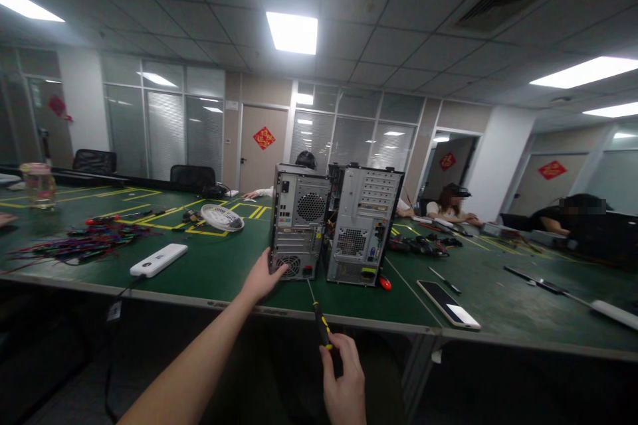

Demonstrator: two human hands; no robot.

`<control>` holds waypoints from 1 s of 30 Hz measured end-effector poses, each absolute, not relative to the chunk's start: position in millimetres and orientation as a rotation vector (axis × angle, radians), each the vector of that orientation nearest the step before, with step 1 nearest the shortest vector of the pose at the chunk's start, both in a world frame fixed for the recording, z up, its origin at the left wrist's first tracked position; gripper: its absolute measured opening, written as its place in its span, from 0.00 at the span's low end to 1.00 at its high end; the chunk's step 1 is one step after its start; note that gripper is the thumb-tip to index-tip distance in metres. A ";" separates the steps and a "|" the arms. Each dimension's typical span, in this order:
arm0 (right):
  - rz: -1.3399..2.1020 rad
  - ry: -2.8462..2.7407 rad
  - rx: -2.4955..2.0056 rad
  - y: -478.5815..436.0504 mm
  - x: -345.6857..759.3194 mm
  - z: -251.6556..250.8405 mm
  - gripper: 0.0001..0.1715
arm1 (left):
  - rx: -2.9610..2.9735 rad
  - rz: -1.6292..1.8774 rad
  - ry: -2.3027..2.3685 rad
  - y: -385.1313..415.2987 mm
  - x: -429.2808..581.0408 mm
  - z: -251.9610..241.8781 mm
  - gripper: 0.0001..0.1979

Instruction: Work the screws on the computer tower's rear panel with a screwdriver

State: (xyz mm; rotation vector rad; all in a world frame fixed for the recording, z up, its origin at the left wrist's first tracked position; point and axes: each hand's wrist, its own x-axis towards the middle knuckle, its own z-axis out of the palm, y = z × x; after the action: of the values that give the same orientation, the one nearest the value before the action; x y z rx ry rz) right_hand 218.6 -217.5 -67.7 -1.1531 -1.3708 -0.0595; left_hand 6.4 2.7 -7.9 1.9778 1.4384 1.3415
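Observation:
Two desktop computer cases stand upright side by side near the table's front edge, rear panels facing me. My left hand (264,275) grips the lower left corner of the left computer case (298,229), its thumb on the rear panel and its other fingers out of sight along the side. Between the fingertips of my right hand (343,375) is the handle end of a black and yellow screwdriver (321,325). The screwdriver's shaft points up to the bottom edge of the left case; whether the tip touches it I cannot tell. Beside it stands the right computer case (359,212).
On the green table (209,279) lie a white power strip (158,260), a heap of coloured wires (94,239), a white basket (222,218) and a phone (448,304). A red-handled tool (385,283) is by the right case. People sit across the table.

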 end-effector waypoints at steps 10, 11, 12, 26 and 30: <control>-0.072 -1.405 -1.152 -217.6 219.6 -68.5 0.11 | 1.982 1.330 1.440 -1.8 7.0 -3.5 0.39; -0.075 -1.405 -1.152 -217.5 219.7 -68.6 0.10 | 1.985 1.333 1.434 -1.8 7.0 -3.5 0.39; -0.075 -1.402 -1.153 -217.4 219.7 -68.8 0.11 | 1.988 1.334 1.429 -1.7 7.0 -3.5 0.39; -0.088 -1.409 -1.162 -216.7 218.7 -70.0 0.12 | 2.000 1.342 1.416 0.0 7.5 -5.0 0.39; -0.081 -1.416 -1.164 -216.4 217.4 -71.2 0.11 | 2.003 1.347 1.421 4.2 6.6 -9.6 0.41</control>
State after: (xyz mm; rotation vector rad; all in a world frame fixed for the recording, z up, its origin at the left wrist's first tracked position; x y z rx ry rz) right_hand 217.4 -216.4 -71.2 -1.1637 -1.4157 -0.0810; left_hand 6.6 4.2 -9.6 2.0032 1.4209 1.3470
